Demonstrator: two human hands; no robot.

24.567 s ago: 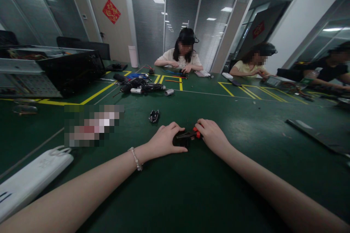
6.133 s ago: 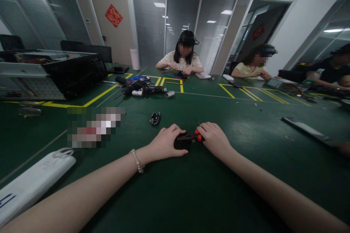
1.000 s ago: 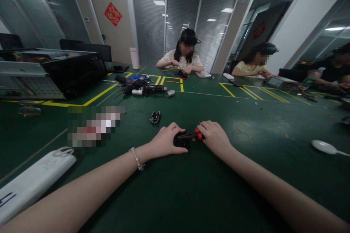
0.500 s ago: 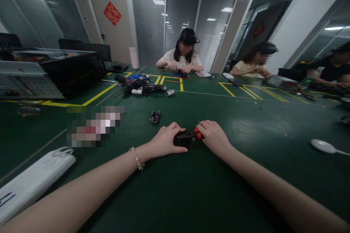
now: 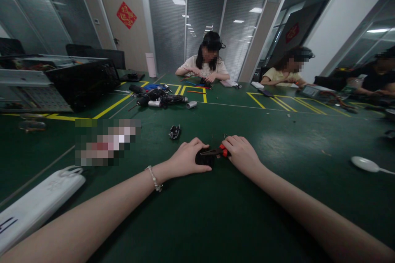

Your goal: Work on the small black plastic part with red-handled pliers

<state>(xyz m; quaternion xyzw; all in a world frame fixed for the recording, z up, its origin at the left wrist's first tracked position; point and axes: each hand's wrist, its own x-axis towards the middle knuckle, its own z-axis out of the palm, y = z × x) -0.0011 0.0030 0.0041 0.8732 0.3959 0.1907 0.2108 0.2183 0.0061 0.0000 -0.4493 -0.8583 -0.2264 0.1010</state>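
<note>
My left hand [image 5: 187,159], with a bead bracelet at the wrist, curls over a small black part [image 5: 203,159] lying on the green table mat [image 5: 216,218]. My right hand [image 5: 242,153] is closed on red-handled pliers [image 5: 217,152]. The pliers' dark jaws point left into the black part. Both forearms rest on the mat. A small black clip-like piece [image 5: 174,131] lies just beyond my left hand.
A white power strip [image 5: 33,207] lies at the near left. A pile of black tools [image 5: 156,98] and an open computer case [image 5: 61,82] sit at the far left. A white spoon [image 5: 367,165] lies at the right. Three other people work at the far side.
Over the last second my hands have hardly moved. The long flat dark object seen on the right 6 seconds ago is gone and a white spoon lies there.
</note>
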